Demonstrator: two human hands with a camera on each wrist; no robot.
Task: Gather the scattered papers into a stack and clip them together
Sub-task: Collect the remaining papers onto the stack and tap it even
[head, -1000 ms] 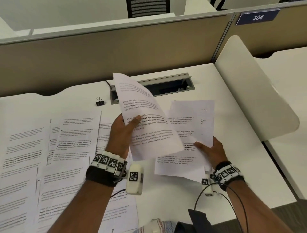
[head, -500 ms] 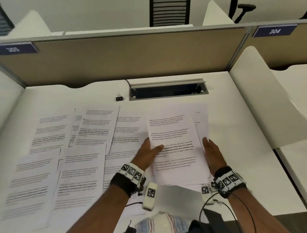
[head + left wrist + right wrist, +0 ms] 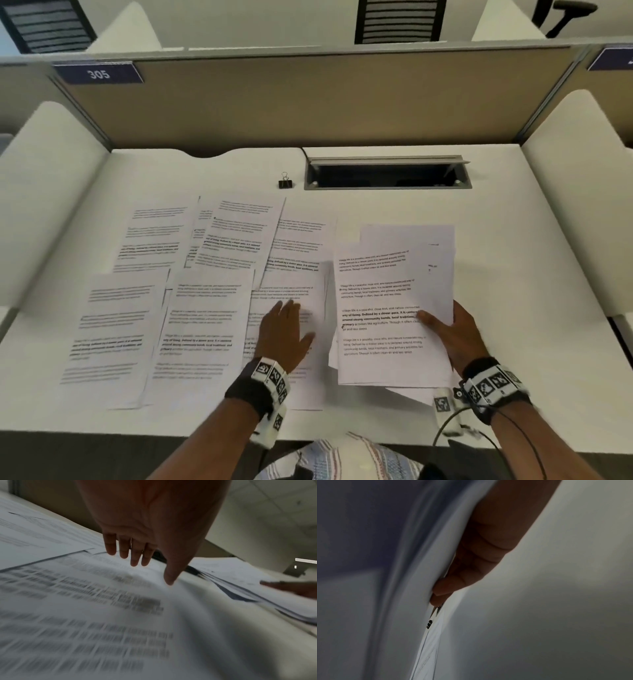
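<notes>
At 3 o'clock on the table [image 3: 513,240], right hand [image 3: 455,337] grips the paper stack [image 3: 387,291]; left hand [image 3: 284,337], flat, fingers spread, has left it for a loose sheet [image 3: 291,308] at 9 o'clock

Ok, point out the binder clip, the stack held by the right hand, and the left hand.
binder clip [image 3: 285,181]: head view, on its black body.
stack [image 3: 380,294]: head view, middle of the top sheet.
left hand [image 3: 284,337]: head view, back of the hand.
</notes>
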